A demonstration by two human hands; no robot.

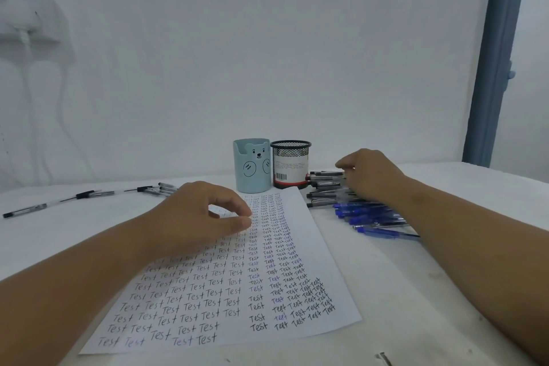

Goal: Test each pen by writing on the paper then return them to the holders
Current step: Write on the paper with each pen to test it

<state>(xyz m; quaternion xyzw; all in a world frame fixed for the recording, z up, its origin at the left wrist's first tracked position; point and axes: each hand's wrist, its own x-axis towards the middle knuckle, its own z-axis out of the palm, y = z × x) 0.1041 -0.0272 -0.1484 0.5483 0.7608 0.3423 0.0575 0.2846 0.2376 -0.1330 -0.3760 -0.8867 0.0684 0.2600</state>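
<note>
- Two holders stand side by side just beyond the far edge of the paper (pixel 225 282): a pale blue bear holder (pixel 252 168) on the left and a black mesh holder (pixel 290 164) touching it on the right. No pens show above either rim.
- The paper lies slanted on the white table (pixel 416 291), covered in columns of the handwritten word "Test", mostly black with a few blue.
- The left hand (pixel 202 214) rests over the paper's upper left part, fingers loosely curled, thumb and forefinger tips close together near the writing; no pen shows between them.
- The right hand (pixel 371 178) is to the right of the paper, beside the mesh holder, on a heap of black pens (pixel 325 184). Its fingers curl down onto the pens; whether they actually grip one cannot be told.
- A row of blue pens (pixel 368 215) lies right of the paper, just nearer than the black heap, partly under the right forearm.
- More black pens (pixel 89 196) lie scattered left of the paper, well apart from the holders, some capped.
- Beyond the paper rises a plain white wall (pixel 267 53), with a blue-grey post (pixel 496 62) at its right end.
</note>
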